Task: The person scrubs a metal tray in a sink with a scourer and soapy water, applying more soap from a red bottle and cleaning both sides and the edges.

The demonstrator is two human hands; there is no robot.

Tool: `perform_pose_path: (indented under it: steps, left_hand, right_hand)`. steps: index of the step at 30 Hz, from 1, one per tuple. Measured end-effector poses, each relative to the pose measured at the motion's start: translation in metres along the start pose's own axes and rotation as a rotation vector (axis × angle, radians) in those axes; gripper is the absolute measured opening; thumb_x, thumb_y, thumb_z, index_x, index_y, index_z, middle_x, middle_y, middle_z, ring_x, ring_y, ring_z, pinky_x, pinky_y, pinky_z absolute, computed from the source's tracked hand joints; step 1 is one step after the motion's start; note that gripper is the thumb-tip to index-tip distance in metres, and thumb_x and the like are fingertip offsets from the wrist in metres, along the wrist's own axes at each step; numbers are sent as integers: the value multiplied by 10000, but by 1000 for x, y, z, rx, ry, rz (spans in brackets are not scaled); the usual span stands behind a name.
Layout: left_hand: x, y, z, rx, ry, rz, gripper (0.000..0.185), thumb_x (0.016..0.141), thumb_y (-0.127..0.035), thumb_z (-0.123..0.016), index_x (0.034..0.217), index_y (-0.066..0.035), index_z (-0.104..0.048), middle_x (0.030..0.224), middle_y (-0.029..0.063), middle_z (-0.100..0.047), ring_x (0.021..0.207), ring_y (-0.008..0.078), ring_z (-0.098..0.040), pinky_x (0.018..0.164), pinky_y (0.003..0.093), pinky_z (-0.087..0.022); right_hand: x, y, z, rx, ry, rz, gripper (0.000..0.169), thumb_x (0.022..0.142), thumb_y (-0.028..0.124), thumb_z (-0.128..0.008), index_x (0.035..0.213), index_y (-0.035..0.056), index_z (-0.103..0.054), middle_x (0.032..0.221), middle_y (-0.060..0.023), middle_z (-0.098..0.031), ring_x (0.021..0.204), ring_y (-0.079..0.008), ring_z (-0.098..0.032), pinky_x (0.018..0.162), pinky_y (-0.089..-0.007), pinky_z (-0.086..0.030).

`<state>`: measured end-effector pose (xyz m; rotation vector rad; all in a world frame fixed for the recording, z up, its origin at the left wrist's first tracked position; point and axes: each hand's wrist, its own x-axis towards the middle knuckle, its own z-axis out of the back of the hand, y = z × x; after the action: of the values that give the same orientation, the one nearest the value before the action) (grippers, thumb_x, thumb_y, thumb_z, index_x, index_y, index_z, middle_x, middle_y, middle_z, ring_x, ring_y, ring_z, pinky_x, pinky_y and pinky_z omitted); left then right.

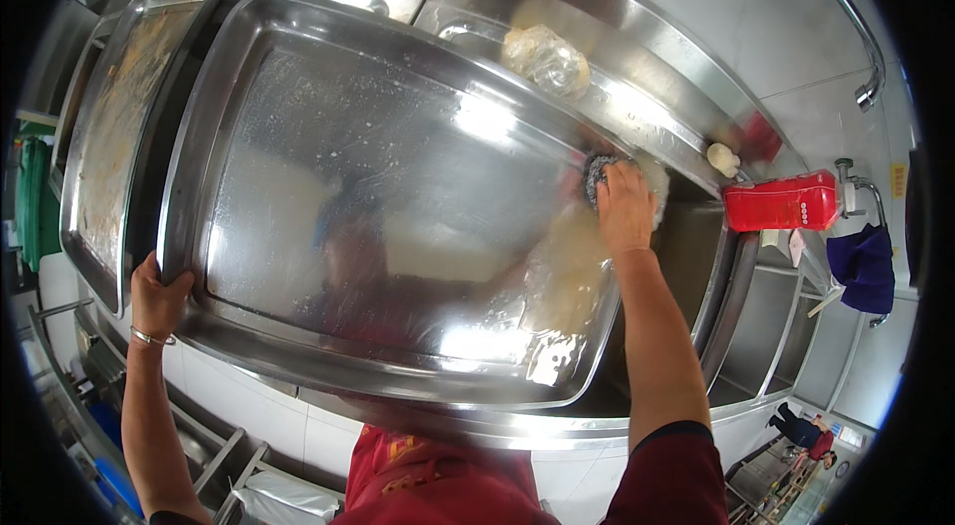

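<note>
A large, shallow stainless steel tray [418, 174] lies tilted over a sink, with brownish water pooled at its right end. My left hand [160, 294] grips the tray's left rim, thumb on the inner side. At the far right corner, my right hand [627, 200] presses a grey scouring pad [599, 178] against the metal. Fine droplets and streaks cover the tray's bottom. Part of the pad is hidden under my fingers.
A second tray [123, 122] with brown residue stands at the left. Behind the sink lie a clear plastic bag [547, 61] and a pale lump [723, 159]. A red container [781, 202], a purple cloth [860, 269] and a faucet [869, 89] are at right. Another person [806, 435] is far off.
</note>
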<state>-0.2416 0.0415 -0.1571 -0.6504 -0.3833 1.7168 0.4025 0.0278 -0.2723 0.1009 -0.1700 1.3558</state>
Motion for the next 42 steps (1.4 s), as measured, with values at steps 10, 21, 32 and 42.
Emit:
perform_pose_path:
  steps: [10, 21, 32, 42]
  left_hand:
    - [-28, 9, -10, -114, -3, -8, 103, 785, -10, -675, 884, -6, -648, 714, -16, -630, 638, 67, -552, 585, 236, -452]
    - [-40, 9, -7, -68, 4, 4, 161, 798, -5, -672, 956, 7, -643, 770, -17, -633, 678, 66, -551, 609, 235, -458]
    - [-38, 13, -10, -117, 6, 23, 213, 784, -36, -698, 987, 8, -648, 813, -6, -659, 727, 78, -572, 652, 255, -477]
    - [-56, 34, -15, -215, -5, 22, 194, 791, -24, -705, 967, 23, -640, 815, 5, -658, 718, 73, -560, 639, 246, -474]
  right_hand:
    - [-57, 23, 24, -318, 395, -101, 296, 908, 200, -520, 1163, 91, -626, 1314, -42, -568, 1270, -246, -471, 961, -520, -408]
    - [-172, 38, 31, 309, 204, -32, 460, 950, 233, -568, 1318, -39, -516, 1389, -244, -488, 1271, -436, -450, 1082, -516, -348]
    - [-119, 246, 82, 732, 133, 107, 464, 815, 114, -710, 1243, 39, -547, 1329, -83, -471, 1246, -284, -463, 912, -467, -426]
    - [-181, 139, 89, 479, 326, 118, 453, 824, 200, -685, 1243, 55, -595, 1303, -117, -552, 1205, -305, -539, 940, -449, -484]
